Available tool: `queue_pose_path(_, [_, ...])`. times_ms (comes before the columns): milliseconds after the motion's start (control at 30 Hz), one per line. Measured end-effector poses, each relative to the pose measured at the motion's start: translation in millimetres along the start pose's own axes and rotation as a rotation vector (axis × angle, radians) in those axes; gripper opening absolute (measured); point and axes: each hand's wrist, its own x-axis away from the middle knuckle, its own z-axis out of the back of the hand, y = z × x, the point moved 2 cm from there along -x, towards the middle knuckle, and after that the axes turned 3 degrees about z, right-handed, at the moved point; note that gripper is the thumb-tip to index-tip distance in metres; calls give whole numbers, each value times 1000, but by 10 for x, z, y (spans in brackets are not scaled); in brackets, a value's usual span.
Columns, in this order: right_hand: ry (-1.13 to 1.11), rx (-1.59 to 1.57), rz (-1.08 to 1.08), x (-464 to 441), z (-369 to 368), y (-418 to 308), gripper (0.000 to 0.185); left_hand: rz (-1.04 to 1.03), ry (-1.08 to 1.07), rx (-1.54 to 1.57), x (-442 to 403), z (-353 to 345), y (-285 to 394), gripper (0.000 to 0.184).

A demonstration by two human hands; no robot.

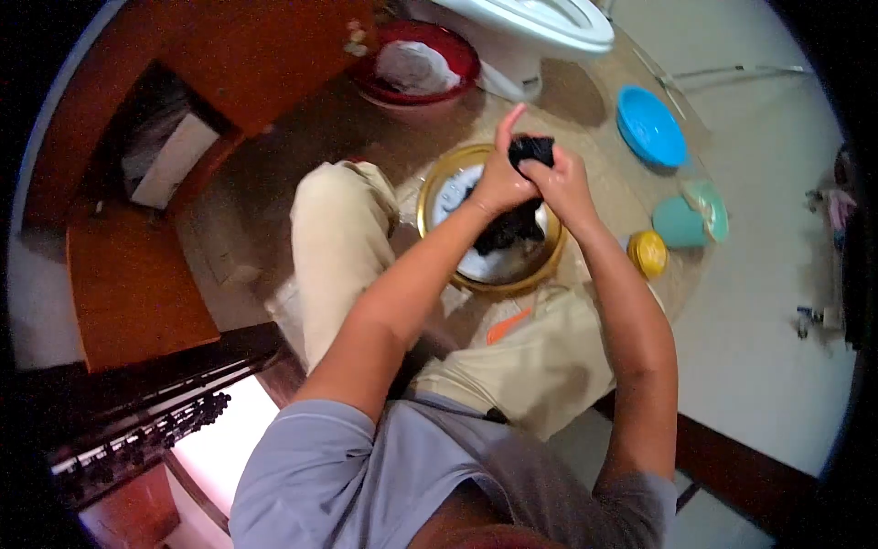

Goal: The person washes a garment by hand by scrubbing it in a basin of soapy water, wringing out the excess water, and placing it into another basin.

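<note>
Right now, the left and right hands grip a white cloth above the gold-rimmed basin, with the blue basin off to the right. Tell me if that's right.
Not quite: the cloth is black, not white, as the head view shows. The left hand and right hand do grip it above the gold-rimmed basin, with the blue basin off to the right.

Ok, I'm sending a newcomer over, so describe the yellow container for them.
Start at the white toilet, then find the gold-rimmed basin below it in the picture. The yellow container stands to the right of that basin, beside the teal bucket. It is rounded, bright yellow and plainly smaller than both the bucket and the blue basin.
</note>
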Motion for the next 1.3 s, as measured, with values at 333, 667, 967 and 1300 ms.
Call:
queue_pose_path(333, [82, -36, 173, 133, 11, -402, 17, -9, -30, -401, 32, 3, -696, 45])
queue_pose_path(667, [64, -247, 99, 366, 313, -844, 20, -78, 106, -503, 175, -39, -1055, 50])
queue_pose_path(967, [151, -437, 260, 582, 536, -1010, 21, -99, 159, -651, 272, 59, -1544, 45])
queue_pose_path(1300, [541, -507, -216, 444, 1143, -110, 19, 456, 445, 594, 152, 142, -1634, 15])
